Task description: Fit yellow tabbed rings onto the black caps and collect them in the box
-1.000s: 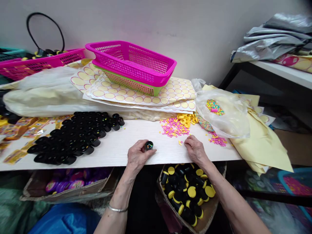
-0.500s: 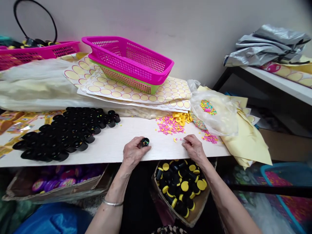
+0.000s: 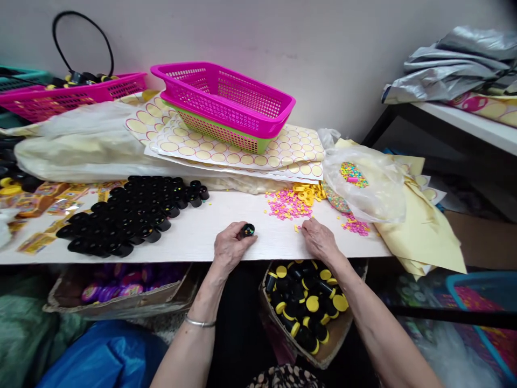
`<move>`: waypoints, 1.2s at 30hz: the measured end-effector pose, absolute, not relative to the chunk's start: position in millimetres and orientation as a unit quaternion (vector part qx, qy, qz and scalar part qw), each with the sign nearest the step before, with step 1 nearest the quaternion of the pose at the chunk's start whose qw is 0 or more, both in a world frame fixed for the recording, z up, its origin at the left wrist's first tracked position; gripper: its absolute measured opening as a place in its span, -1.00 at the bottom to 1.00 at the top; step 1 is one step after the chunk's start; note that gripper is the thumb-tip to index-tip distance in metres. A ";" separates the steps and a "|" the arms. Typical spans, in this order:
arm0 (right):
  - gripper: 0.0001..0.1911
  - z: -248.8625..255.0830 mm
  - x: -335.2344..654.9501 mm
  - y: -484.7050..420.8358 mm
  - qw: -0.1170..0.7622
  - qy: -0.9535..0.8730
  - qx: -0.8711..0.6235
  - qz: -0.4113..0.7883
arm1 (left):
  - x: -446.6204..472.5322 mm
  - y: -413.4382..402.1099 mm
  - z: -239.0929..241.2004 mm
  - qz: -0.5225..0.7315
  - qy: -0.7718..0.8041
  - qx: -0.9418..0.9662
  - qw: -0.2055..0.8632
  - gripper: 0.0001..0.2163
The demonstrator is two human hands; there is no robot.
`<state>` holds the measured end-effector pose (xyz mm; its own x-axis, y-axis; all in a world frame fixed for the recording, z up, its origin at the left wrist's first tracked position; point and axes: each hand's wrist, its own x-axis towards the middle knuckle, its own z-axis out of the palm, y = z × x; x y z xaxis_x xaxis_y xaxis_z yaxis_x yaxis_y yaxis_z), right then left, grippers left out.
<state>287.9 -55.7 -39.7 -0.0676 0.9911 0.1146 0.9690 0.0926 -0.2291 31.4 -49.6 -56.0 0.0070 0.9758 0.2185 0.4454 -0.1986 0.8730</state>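
Note:
My left hand (image 3: 229,247) rests on the white tabletop (image 3: 194,240) and grips a small open black container (image 3: 247,230) with coloured beads inside. My right hand (image 3: 320,240) lies on the table to the right, fingers curled in a pinch over a few loose yellow and pink beads (image 3: 298,228); what it pinches is too small to name. A heap of pink beads (image 3: 287,204) and yellow rings (image 3: 307,192) lies just beyond my right hand.
Many open black containers (image 3: 133,213) cover the table's left. Stacked pink and green baskets (image 3: 226,105) sit on sticker sheets (image 3: 283,153) at the back. A plastic bag of mixed beads (image 3: 357,180) lies right. A box of yellow-capped black containers (image 3: 309,310) stands below.
Both hands stay in much the same pose on the table; only my head shifts, moving the view slightly.

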 end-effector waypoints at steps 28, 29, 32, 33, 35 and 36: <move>-0.85 -14.7 198.4 -47.8 0.331 -0.805 -0.474 0.130 | 34.0 -58.1 -48.4 0.406 0.560 0.668 0.275 -0.85; -0.85 -14.0 189.1 -44.7 0.320 -0.814 -0.465 0.132 | 34.0 -58.8 -48.0 0.403 0.562 0.669 0.273 -0.85; -0.84 -15.6 174.6 -37.5 0.293 -0.832 -0.451 0.136 | 33.7 -60.2 -47.8 0.395 0.560 0.677 0.269 -0.83; -0.83 -16.3 173.1 -35.9 0.287 -0.836 -0.447 0.137 | 33.5 -60.4 -48.0 0.394 0.560 0.678 0.267 -0.82; -0.81 -16.5 172.2 -33.6 0.272 -0.846 -0.437 0.138 | 32.9 -60.6 -48.0 0.393 0.561 0.679 0.263 -0.80; -0.81 -15.8 172.2 -32.8 0.261 -0.851 -0.434 0.139 | 32.5 -60.6 -47.7 0.393 0.561 0.679 0.264 -0.79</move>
